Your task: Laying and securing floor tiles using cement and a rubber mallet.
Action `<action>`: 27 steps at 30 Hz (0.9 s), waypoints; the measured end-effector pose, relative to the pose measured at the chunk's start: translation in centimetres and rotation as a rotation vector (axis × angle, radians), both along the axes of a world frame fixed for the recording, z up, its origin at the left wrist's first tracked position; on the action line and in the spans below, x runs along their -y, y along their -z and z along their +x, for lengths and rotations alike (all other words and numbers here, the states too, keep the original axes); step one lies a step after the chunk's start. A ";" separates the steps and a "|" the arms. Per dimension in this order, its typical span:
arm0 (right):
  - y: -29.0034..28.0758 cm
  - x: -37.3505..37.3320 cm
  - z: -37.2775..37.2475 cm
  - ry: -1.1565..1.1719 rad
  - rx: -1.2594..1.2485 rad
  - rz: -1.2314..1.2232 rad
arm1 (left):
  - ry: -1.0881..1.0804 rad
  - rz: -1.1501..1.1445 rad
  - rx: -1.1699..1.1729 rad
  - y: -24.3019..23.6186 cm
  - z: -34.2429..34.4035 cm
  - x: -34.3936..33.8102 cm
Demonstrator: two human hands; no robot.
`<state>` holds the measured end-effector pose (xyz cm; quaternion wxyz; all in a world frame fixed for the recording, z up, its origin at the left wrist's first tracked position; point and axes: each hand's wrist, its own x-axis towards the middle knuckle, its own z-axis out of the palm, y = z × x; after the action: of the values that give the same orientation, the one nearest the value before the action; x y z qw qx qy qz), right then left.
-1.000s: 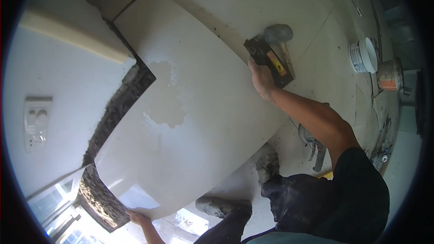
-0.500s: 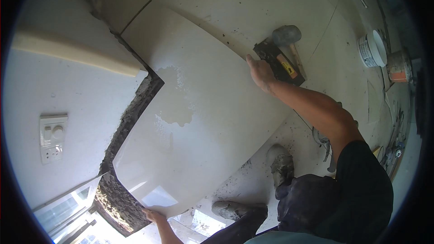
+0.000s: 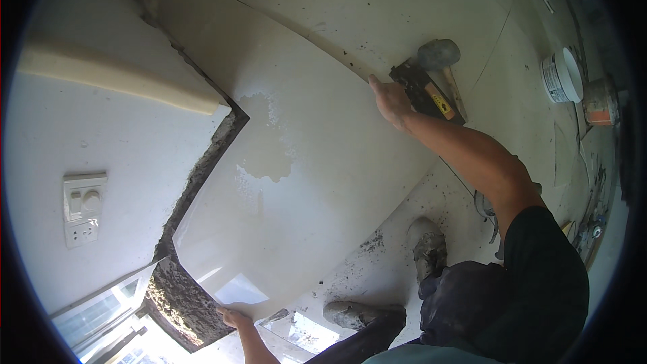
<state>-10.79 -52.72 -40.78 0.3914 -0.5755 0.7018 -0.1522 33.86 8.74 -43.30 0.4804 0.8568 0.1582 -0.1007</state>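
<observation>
Left edge is bent by the fisheye; a white wall (image 3: 87, 148) is seen there with a pale ledge (image 3: 114, 81) across it; a white switch-and-socket plate (image 3: 83, 209) is fixed to the wall, its markings too small to read; below it a window frame (image 3: 101, 313) is cut off by the rim. Dark rough mortar bed (image 3: 185, 296) is exposed in a strip between wall and tile, mostly hidden under the tile. A large white floor tile (image 3: 296, 175) is held tilted over the floor, near the wall, a damp-looking patch on its face; its underside is not seen. The left hand (image 3: 232, 317) is clamped on the tile's lower corner, fingers partly hidden behind the edge; the forearm is cut off by the lower rim. The right hand (image 3: 391, 101) is pressed on the tile's far edge, fingers closed over it, tips hidden. Just beside that hand a black tool with a yellow label (image 3: 431, 98) and a rubber mallet (image 3: 439, 57) lie on the floor (image 3: 377, 7); the label cannot be made out. Two mortar-caked shoes (image 3: 428, 249) are planted on the dirty floor; the body is seen in dark clothes. Far right, a white bucket with a printed band (image 3: 559, 77) and an orange-banded tub (image 3: 600, 101) stand together; clutter by the right rim is blurred.
</observation>
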 end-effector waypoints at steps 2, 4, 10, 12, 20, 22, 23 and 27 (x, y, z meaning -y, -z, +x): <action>0.1 0.2 -0.1 -0.005 0.003 0.000 | 0.026 0.011 0.008 -0.1 -0.1 0.2; -0.6 0.3 0.3 -0.057 0.010 0.030 | -0.011 0.053 0.021 -0.1 0.4 0.0; 2.2 0.9 -1.5 -0.178 -0.035 -0.207 | 0.064 0.222 0.073 -1.7 -1.4 4.4; 1.4 -0.1 0.8 -0.249 -0.021 -0.192 | 0.190 0.385 0.173 -0.9 1.5 -0.6; -2.8 2.5 -1.2 -0.662 -0.380 0.041 | -0.006 0.323 -0.212 0.5 3.1 1.7; -3.7 2.6 0.3 -0.744 -0.515 0.030 | 0.045 0.193 -0.219 0.2 4.1 -0.2; -5.9 1.5 3.3 -0.681 -0.587 0.142 | 0.039 0.129 -0.235 -1.1 5.5 -2.4; -7.8 1.8 3.7 -0.574 -0.668 0.359 | 0.161 -0.011 -0.373 -0.7 4.7 -1.0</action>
<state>-7.07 -54.54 -32.97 0.2639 -0.6869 0.6170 0.2791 38.61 9.75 -42.62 0.4379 0.8305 0.1749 -0.2966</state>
